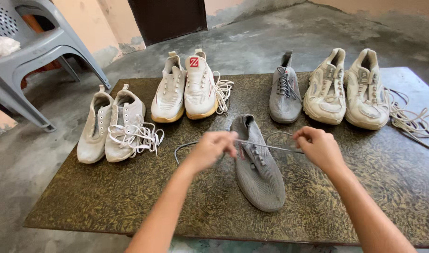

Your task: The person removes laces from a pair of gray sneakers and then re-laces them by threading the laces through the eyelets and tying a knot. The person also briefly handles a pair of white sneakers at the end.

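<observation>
While the big mottled desk [364,187] carries three pale pairs lined up along the back plus a lone grey shoe [284,91], the one in play is the grey knit shoe [259,168] lying near the front edge, toe towards the person. Left hand [212,147] and right hand [320,146] are both pinched shut on the grey lace [270,146], stretched tight across the eyelets. My two cents: keep both ends level and evenly tensioned, pull straight out sideways, and don't let that slack loop behind the left hand snag.
</observation>
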